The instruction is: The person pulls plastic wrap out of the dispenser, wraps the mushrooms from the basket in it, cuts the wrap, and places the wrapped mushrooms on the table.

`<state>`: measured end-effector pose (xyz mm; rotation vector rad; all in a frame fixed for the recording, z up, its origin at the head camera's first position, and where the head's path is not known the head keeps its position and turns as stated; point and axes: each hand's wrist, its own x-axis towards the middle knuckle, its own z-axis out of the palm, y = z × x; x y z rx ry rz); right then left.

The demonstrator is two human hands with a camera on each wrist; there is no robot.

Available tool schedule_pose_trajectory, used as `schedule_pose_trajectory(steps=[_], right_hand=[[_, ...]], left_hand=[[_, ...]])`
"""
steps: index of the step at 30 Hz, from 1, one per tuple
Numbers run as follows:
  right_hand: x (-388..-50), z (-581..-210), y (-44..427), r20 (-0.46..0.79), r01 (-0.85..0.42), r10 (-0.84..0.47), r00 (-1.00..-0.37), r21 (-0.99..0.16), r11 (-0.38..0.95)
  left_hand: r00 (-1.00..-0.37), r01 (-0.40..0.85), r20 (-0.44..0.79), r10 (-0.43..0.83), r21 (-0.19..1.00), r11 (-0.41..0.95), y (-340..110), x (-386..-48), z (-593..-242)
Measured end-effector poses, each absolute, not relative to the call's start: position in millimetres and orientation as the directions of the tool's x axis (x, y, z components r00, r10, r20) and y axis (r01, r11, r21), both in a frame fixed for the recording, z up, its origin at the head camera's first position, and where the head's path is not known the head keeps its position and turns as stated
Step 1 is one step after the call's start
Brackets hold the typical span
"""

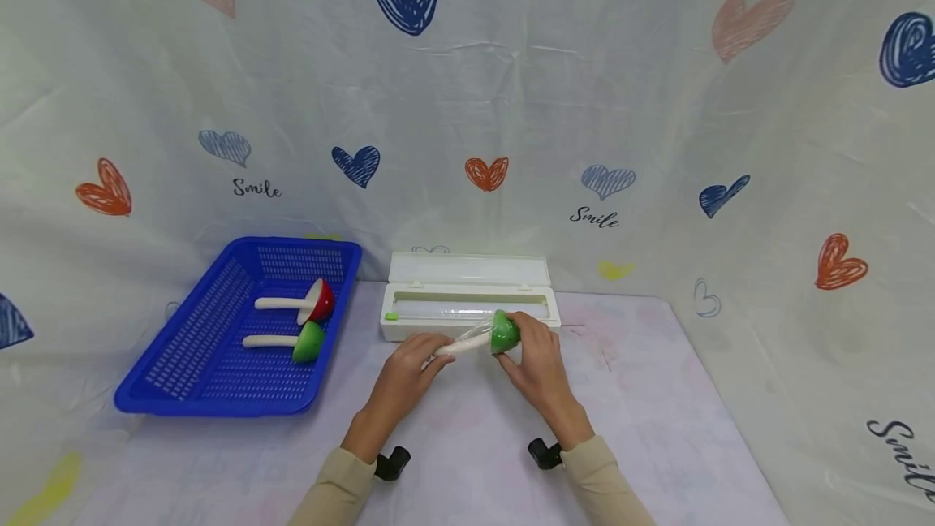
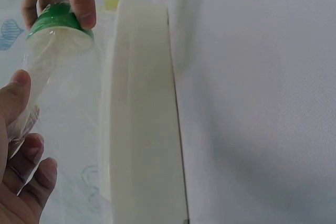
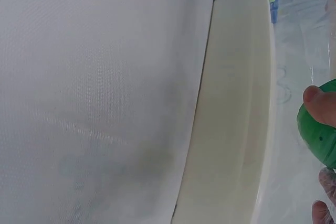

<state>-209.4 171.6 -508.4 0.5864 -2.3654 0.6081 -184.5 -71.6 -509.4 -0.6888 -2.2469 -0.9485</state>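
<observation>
A toy mushroom with a green cap (image 1: 504, 333) and white stem is held over the front of a white cling film dispenser (image 1: 422, 329). Clear cling film (image 2: 39, 80) covers its stem and gathers, crinkled, near the stem's end. My left hand (image 1: 404, 377) pinches that end between thumb and fingers. My right hand (image 1: 542, 365) grips the cap from the right; in the right wrist view its thumb presses on the green cap (image 3: 316, 132). The dispenser's lid (image 1: 467, 269) stands raised, with a film roll (image 1: 467, 308) inside.
To the left stands a blue basket (image 1: 212, 406) holding a red-capped mushroom (image 1: 319, 301) and another green-capped mushroom (image 1: 308, 342). A green slider (image 1: 391, 316) sits at the dispenser's left end. Behind the table (image 1: 657, 428) hangs a heart-patterned sheet (image 1: 540, 128).
</observation>
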Motion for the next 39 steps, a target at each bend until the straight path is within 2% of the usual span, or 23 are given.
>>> schedule_pose_trajectory(steps=[16,26,31,39], right_hand=[[-197.3,-498.3,175.5,0.681,-0.553,-0.230,-0.696,-0.302,0.777],[-189.3,-493.9,178.4,0.716,-0.568,-0.226,-0.660,-0.279,0.774],[-184.5,-492.3,179.4,0.712,-0.572,-0.222,-0.666,-0.296,0.765],[-177.4,-489.3,181.0,0.715,-0.570,-0.215,-0.666,-0.300,0.765]], left_hand=[[-0.632,0.702,0.733,0.252,0.402,0.588,-68.3,-175.9,-495.5],[-0.602,0.718,0.757,0.255,0.374,0.587,-66.5,-170.2,-491.1],[-0.586,0.728,0.769,0.256,0.360,0.583,-65.9,-166.8,-487.6],[-0.606,0.725,0.746,0.275,0.377,0.576,-66.9,-160.7,-481.1]])
